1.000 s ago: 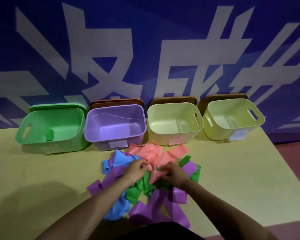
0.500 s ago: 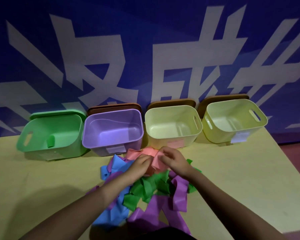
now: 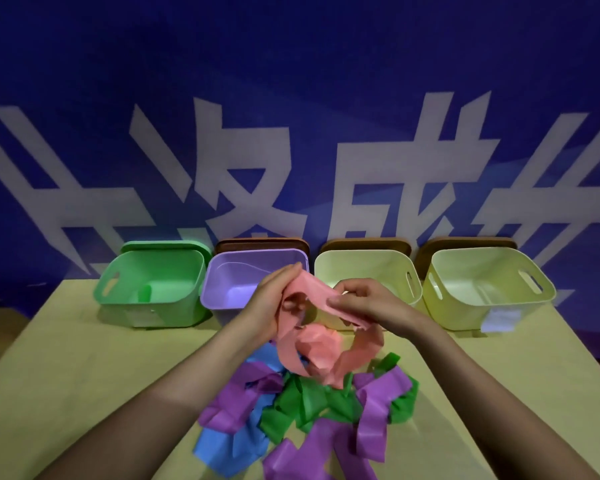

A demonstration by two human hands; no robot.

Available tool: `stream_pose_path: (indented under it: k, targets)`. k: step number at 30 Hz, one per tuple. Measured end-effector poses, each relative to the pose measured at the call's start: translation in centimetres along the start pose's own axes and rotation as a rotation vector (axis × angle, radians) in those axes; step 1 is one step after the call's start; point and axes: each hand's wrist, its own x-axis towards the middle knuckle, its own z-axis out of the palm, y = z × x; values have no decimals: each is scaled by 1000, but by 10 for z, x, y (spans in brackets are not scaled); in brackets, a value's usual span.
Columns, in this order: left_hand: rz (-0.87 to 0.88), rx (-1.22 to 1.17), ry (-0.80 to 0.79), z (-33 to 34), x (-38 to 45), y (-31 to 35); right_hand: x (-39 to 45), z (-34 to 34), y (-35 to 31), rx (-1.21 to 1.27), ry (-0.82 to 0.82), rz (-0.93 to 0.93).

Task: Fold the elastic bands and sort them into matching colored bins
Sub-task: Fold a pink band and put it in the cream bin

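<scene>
A pink elastic band (image 3: 314,344) hangs in loops above the pile, lifted off the table. My left hand (image 3: 269,303) grips its upper left part and my right hand (image 3: 364,303) pinches its upper right part, the band stretched between them. Below lies a tangle of purple bands (image 3: 374,410), green bands (image 3: 309,400) and blue bands (image 3: 236,445). Along the back stand a green bin (image 3: 174,306) holding one folded green band (image 3: 144,293), a purple bin (image 3: 229,292), a pale yellow bin (image 3: 354,268) and another pale yellow bin (image 3: 534,303).
The yellow table (image 3: 84,358) ends at a right edge near the last bin. A blue banner wall (image 3: 291,116) with white characters rises right behind the bins. Brown lids (image 3: 260,244) lean behind three bins. White labels (image 3: 499,320) mark the bin fronts.
Both hands have risen from the pile, lifting the pink band up in front of the purple and yellow bins. The camera has tilted upward.
</scene>
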Motion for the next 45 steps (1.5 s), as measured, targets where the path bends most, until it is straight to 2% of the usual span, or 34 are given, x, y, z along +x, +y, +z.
stream_pose_path:
  k: [3, 5, 8, 14, 24, 27, 30, 33, 35, 38, 39, 41, 43, 45]
  targets:
    - [-26, -205, 37, 1, -4, 18, -4, 0, -2, -31, -67, 32]
    - [32, -353, 48, -1, -5, 32, -8, -1, 2, -60, -93, 56]
    - [124, -442, 117, -17, -1, 47, -17, -3, 7, -75, -80, 88]
    - [107, -599, 130, -59, 14, 53, -28, -1, 23, 166, -1, 71]
    - [119, -143, 265, -95, 8, 16, -27, 9, 10, 170, 224, -139]
    - [118, 58, 262, -101, 4, 6, -28, 18, 2, 168, 255, -177]
    - [47, 308, 259, -107, 5, -6, -27, 30, -8, 189, 284, -236]
    - [-3, 561, 181, -109, 5, -16, -23, 45, -15, 207, 288, -305]
    - [29, 727, 136, -106, 2, -18, -21, 55, -22, 225, 279, -348]
    - [166, 942, 125, -98, -2, -18, -21, 65, -28, 174, 254, -399]
    - [205, 932, 131, -94, -3, -18, -20, 67, -29, 147, 242, -413]
    - [248, 766, 126, -82, -12, -13, -17, 71, -31, 128, 229, -424]
    - [296, 605, 59, -67, -24, -6, -16, 71, -32, 123, 234, -399]
    - [334, 543, -44, -54, -31, -3, -16, 69, -35, 90, 198, -364]
